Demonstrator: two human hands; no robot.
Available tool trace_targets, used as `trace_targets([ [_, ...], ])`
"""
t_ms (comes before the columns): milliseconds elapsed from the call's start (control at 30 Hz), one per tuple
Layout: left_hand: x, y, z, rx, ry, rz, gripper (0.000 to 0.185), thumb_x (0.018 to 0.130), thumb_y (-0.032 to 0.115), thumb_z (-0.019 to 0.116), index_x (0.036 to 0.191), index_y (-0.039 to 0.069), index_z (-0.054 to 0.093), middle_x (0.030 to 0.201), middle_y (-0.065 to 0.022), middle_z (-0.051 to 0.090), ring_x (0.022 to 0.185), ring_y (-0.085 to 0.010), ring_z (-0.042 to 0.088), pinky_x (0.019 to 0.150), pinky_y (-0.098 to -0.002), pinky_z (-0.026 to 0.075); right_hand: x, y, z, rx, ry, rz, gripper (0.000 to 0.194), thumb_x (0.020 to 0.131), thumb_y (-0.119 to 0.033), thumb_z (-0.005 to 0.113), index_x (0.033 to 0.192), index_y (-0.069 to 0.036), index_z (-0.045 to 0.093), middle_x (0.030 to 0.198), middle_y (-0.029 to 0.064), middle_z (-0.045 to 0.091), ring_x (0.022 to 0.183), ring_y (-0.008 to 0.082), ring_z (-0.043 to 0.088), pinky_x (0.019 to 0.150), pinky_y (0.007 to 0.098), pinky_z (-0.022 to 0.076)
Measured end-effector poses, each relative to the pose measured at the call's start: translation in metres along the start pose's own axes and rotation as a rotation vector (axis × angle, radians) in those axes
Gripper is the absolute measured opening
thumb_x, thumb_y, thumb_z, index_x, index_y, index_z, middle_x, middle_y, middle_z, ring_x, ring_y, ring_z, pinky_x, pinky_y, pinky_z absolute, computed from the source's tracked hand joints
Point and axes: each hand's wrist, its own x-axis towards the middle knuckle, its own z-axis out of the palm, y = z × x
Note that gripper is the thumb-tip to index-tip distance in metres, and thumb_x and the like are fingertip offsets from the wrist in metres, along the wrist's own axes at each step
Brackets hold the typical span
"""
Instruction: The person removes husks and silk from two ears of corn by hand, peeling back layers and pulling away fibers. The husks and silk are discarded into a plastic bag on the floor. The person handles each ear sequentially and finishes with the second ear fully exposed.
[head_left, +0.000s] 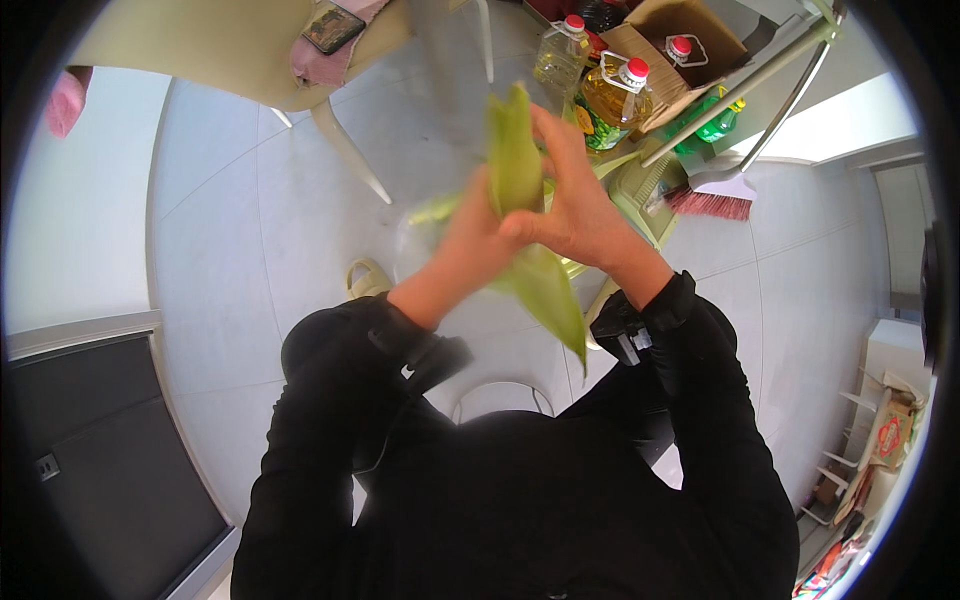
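Note:
Between both hands, in front of my body, is an ear of corn in its green husk (514, 161). My left hand (476, 236), blurred, grips its lower left side. My right hand (574, 199) is curled around its right side, with the thumb across the lower part. A loose husk leaf (553, 300) hangs down below the hands to a point. More green leaves show behind the hands, partly hidden, near a pale green plastic bin (637, 187) at the right.
A cooking oil bottle (616, 97) and an open cardboard box (697, 37) stand at the upper right. Beside them are a broom (712, 196) and a green bottle (716, 124). A chair (262, 45) at the upper left bears a phone (333, 28) on a pink cloth.

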Motion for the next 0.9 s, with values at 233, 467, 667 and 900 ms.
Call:
trace_targets([
  [233,0.004,0.019,-0.006,-0.087,0.055,0.024,0.047,0.092,0.005,0.059,0.134,0.004,0.039,0.121,-0.0054,0.055,0.111,-0.0152,0.053,0.097,-0.0324,0.043,-0.015,0.008,0.01,0.243,-0.274,0.306,0.096,0.063,-0.021,0.085,0.138,0.001,0.03,0.132,0.0209,0.044,0.123,0.0346,0.047,0.103,0.0395,0.0372],
  [467,0.013,0.044,-0.013,-0.16,0.27,0.185,0.043,0.103,0.028,0.043,0.134,-0.001,0.04,0.127,-0.0119,0.054,0.12,-0.0214,0.053,0.095,-0.0317,0.047,-0.015,0.003,0.011,0.165,-0.35,0.328,0.071,0.068,-0.018,0.081,0.127,-0.004,0.044,0.117,0.014,0.053,0.109,0.0279,0.054,0.094,0.0367,0.0428],
  [667,0.014,0.048,-0.017,-0.245,0.33,0.155,0.048,0.104,0.035,0.037,0.131,-0.005,0.042,0.127,-0.0158,0.055,0.122,-0.025,0.052,0.098,-0.034,0.046,-0.021,0.008,0.018,0.159,-0.361,0.334,0.073,0.069,-0.018,0.081,0.128,-0.004,0.041,0.113,0.0139,0.054,0.107,0.0269,0.054,0.093,0.0357,0.0433],
  [900,0.019,0.036,-0.032,-0.611,0.235,-0.031,0.042,0.103,0.034,0.037,0.12,-0.002,0.049,0.126,-0.0156,0.055,0.116,-0.0263,0.053,0.102,-0.0385,0.041,-0.022,0.018,0.021,-0.472,-0.244,0.053,0.078,0.07,-0.016,0.081,0.132,-0.004,0.035,0.122,0.0162,0.049,0.109,0.0321,0.053,0.094,0.041,0.0433],
])
